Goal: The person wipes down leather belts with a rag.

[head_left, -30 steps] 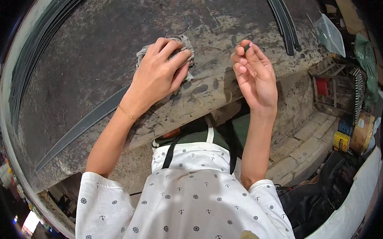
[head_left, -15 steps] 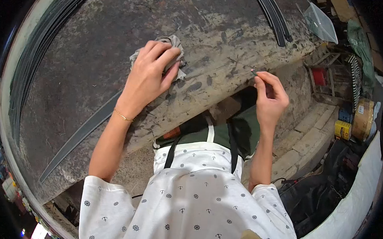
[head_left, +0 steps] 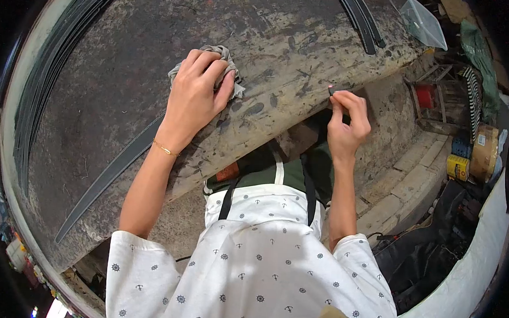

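Observation:
My left hand (head_left: 196, 91) is closed over a crumpled grey rag (head_left: 224, 56) on the worktable. From beneath that hand and forearm a dark strap with a stitched edge, like a belt strip (head_left: 109, 178), runs in a curve to the lower left. Whether it continues under the rag is hidden. My right hand (head_left: 348, 120), at the table's near edge, pinches a small dark piece (head_left: 332, 91) between thumb and fingers. A tiny pinkish spot shows at its tip; its kind is not clear.
The stained worktable (head_left: 270, 52) fills the upper middle. A bundle of dark strips (head_left: 38, 101) curves along its left side; more strips (head_left: 360, 21) lie at the far right. Beyond are a clear plastic container (head_left: 424, 24), a stool (head_left: 430, 98), a yellow box (head_left: 457, 167) and a tape roll (head_left: 484, 152).
My right hand has shifted slightly left and up, still pinching the small dark piece. My left hand and the rag have moved a little to the left.

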`<control>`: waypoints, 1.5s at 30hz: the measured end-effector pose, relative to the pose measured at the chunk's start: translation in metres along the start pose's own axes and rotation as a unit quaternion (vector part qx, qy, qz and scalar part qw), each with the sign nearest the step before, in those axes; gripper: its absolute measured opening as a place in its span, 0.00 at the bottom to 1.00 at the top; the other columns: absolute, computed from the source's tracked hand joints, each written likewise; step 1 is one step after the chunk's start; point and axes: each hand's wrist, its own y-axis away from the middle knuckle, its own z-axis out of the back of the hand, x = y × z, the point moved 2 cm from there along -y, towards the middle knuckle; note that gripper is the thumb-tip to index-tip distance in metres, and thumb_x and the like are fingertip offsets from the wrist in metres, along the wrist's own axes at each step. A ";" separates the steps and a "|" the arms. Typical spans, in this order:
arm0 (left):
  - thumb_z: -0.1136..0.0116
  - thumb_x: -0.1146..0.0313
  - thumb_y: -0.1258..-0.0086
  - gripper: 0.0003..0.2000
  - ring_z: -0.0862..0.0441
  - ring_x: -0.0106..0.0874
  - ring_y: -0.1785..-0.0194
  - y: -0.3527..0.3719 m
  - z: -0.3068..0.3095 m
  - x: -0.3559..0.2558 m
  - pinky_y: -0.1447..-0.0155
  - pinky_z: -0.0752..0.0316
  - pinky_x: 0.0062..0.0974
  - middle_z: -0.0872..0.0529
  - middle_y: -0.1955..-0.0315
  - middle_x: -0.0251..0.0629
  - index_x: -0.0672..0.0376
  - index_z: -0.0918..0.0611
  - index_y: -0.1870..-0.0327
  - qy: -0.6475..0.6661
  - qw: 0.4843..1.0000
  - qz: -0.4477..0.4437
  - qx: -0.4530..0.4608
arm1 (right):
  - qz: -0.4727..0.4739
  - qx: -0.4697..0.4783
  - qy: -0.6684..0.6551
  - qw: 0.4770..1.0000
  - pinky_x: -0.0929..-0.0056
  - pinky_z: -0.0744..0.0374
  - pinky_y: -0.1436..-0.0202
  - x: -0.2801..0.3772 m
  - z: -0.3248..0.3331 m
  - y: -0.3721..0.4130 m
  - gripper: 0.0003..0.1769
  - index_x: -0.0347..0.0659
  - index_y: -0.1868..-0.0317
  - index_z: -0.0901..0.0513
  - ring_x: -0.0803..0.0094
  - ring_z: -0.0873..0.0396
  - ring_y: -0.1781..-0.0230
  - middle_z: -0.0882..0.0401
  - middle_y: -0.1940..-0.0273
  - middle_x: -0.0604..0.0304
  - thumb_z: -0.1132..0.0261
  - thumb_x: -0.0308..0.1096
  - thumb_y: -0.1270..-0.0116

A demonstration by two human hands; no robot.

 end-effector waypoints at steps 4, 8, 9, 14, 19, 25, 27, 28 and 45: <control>0.33 0.74 0.34 0.10 0.18 0.43 0.54 -0.001 0.006 0.004 0.50 0.22 0.37 0.16 0.59 0.46 0.66 0.17 0.55 -0.002 0.999 0.048 0.002 | -0.239 -0.062 -0.207 0.947 0.77 0.22 0.59 0.001 0.007 0.000 0.07 0.34 0.54 0.19 0.76 0.21 0.63 0.16 0.61 0.60 0.32 0.19 0.31; 0.35 0.74 0.31 0.12 0.15 0.36 0.50 0.002 0.009 0.015 0.47 0.22 0.33 0.14 0.54 0.48 0.66 0.19 0.50 0.088 0.963 0.246 -0.072 | -0.292 0.011 -0.157 0.944 0.80 0.25 0.62 -0.030 0.000 0.000 0.06 0.36 0.57 0.19 0.81 0.26 0.69 0.20 0.66 0.65 0.30 0.23 0.30; 0.38 0.74 0.28 0.10 0.15 0.30 0.50 0.000 0.014 0.015 0.47 0.21 0.29 0.13 0.52 0.48 0.66 0.19 0.49 0.102 0.949 0.279 -0.109 | -0.309 -0.024 -0.193 0.931 0.80 0.25 0.63 -0.025 0.008 -0.006 0.04 0.37 0.59 0.18 0.80 0.25 0.69 0.19 0.67 0.64 0.30 0.25 0.29; 0.41 0.74 0.27 0.15 0.16 0.36 0.44 0.003 0.013 0.020 0.41 0.22 0.33 0.13 0.47 0.45 0.61 0.17 0.41 0.223 0.947 0.209 -0.103 | -0.310 -0.096 -0.440 0.838 0.76 0.19 0.63 0.003 -0.007 -0.041 0.07 0.35 0.52 0.19 0.73 0.15 0.62 0.15 0.60 0.58 0.32 0.25 0.27; 0.34 0.73 0.34 0.10 0.18 0.49 0.39 0.000 0.004 0.006 0.38 0.21 0.41 0.14 0.47 0.51 0.63 0.11 0.53 0.021 0.999 -0.003 0.026 | -0.285 0.016 -0.545 0.789 0.79 0.20 0.62 0.052 -0.075 -0.049 0.08 0.35 0.51 0.19 0.77 0.17 0.63 0.15 0.60 0.58 0.32 0.25 0.28; 0.32 0.75 0.39 0.07 0.21 0.44 0.44 0.003 0.013 0.016 0.40 0.30 0.45 0.17 0.52 0.43 0.59 0.14 0.60 -0.152 0.985 0.077 -0.035 | -0.256 0.053 -0.465 0.846 0.80 0.22 0.62 0.046 -0.105 -0.046 0.07 0.35 0.52 0.18 0.80 0.20 0.64 0.16 0.62 0.61 0.31 0.26 0.28; 0.31 0.76 0.41 0.10 0.22 0.44 0.43 -0.002 0.018 0.014 0.39 0.31 0.45 0.18 0.50 0.41 0.57 0.14 0.58 -0.173 0.982 0.043 -0.059 | -0.264 0.052 -0.453 0.850 0.80 0.21 0.62 0.048 -0.106 -0.045 0.07 0.35 0.52 0.18 0.79 0.19 0.64 0.16 0.62 0.61 0.31 0.26 0.28; 0.30 0.76 0.43 0.13 0.22 0.43 0.42 -0.002 0.018 0.012 0.38 0.32 0.46 0.18 0.48 0.39 0.55 0.14 0.56 -0.193 0.977 0.006 -0.088 | -0.267 0.049 -0.442 0.855 0.80 0.21 0.61 0.048 -0.106 -0.045 0.07 0.35 0.52 0.18 0.79 0.19 0.63 0.17 0.62 0.61 0.31 0.26 0.28; 0.31 0.79 0.44 0.18 0.20 0.43 0.43 0.008 0.008 0.014 0.38 0.23 0.44 0.16 0.50 0.39 0.57 0.14 0.50 -0.027 0.997 -0.043 0.056 | -0.273 0.052 -0.439 0.854 0.81 0.21 0.62 0.049 -0.107 -0.047 0.08 0.35 0.51 0.19 0.80 0.20 0.65 0.16 0.62 0.61 0.31 0.26 0.28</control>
